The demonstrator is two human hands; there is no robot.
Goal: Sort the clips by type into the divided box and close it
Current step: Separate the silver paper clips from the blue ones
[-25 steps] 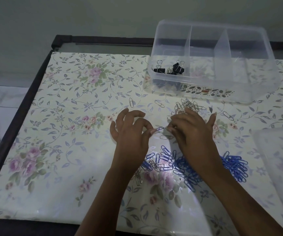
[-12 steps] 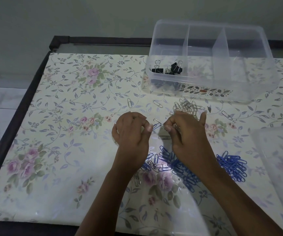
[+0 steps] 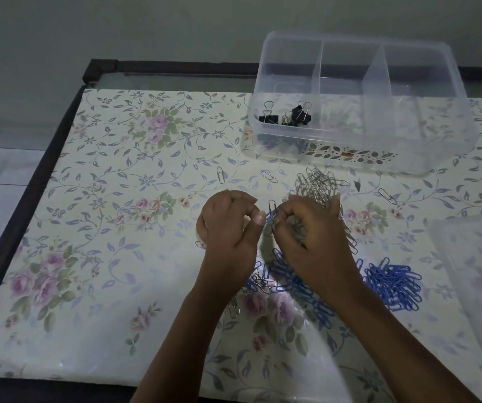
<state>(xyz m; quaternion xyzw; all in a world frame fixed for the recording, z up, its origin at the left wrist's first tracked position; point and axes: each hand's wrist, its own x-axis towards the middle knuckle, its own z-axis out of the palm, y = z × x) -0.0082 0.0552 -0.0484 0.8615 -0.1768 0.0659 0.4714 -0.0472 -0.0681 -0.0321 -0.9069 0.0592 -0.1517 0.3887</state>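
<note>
Your left hand [image 3: 228, 225], in front of the divided box [image 3: 359, 154], pinches a blue paper clip [image 3: 271, 214]. Your right hand [image 3: 312, 237] pinches the same clip. Binder clips [image 3: 290, 116] occupy the box's left compartment, and silver clips [image 3: 319, 183] lie just before the box.

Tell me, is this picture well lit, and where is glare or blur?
Head view: dim overall, darkest at the edges. Same view: glare streaks cross the table cover between the forearms, and the pinched clips between left hand and right hand look slightly soft.
</note>
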